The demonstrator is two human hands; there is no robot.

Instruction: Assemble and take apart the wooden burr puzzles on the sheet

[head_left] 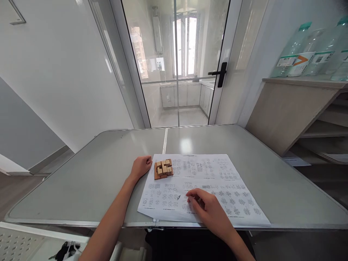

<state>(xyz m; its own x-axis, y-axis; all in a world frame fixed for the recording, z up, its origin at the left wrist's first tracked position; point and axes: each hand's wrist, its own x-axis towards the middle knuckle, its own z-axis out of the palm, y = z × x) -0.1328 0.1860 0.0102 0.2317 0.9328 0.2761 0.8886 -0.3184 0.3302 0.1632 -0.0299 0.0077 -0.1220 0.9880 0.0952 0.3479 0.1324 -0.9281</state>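
Note:
A wooden block puzzle (164,168) rests on the upper left part of a large printed paper sheet (233,170). Pale cubes and joined pieces stand on its darker brown base. Just left of the puzzle, my left hand (141,166) lies on the table, curled into a loose fist with nothing visible in it. My right hand (205,203) is over the lower middle of the sheet, fingers loosely bent, thumb and forefinger a little apart. It holds nothing I can see. Rows of small line diagrams cover the paper, and part of them is hidden beneath my right hand.
The grey table (73,181) has a pale seam (165,141) down its middle. Behind it stands a glass door (190,90) with a black handle (221,74). Large plastic bottles (292,52) stand on a wooden shelf unit (293,105) at the right.

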